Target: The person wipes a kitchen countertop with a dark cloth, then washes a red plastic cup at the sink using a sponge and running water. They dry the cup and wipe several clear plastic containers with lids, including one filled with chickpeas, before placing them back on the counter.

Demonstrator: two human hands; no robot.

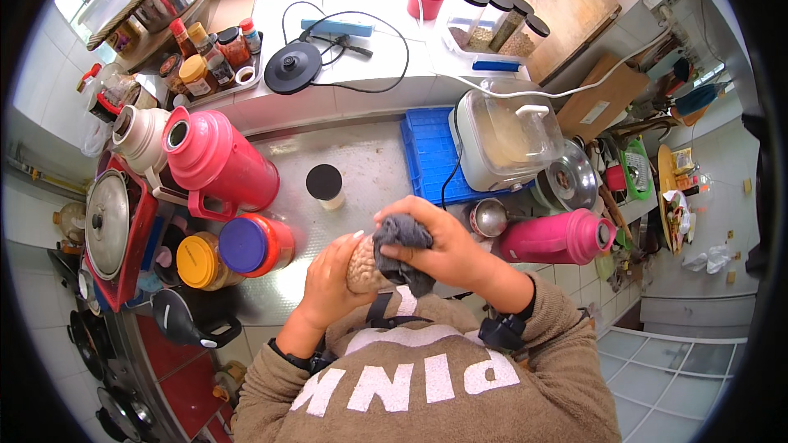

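My left hand (335, 277) grips a clear jar (362, 266) filled with pale beans or nuts, tilted on its side in front of my chest. A crumpled dark grey cloth (403, 249) is in my right hand (452, 243), pressed around the jar's right end. That end is hidden, so I cannot tell whether it has a lid. Beyond my hands, a small jar with a black lid (324, 183) stands upright on the stainless steel counter (357, 141), pale contents showing below the lid.
Pink thermos flasks (225, 163) and lidded jars (255, 245) crowd the left. To the right are a blue rack (425, 154), a white appliance with a clear lid (508, 135), a steel ladle (489, 217) and another pink flask (548, 237). Cables (406, 55) cross the sill.
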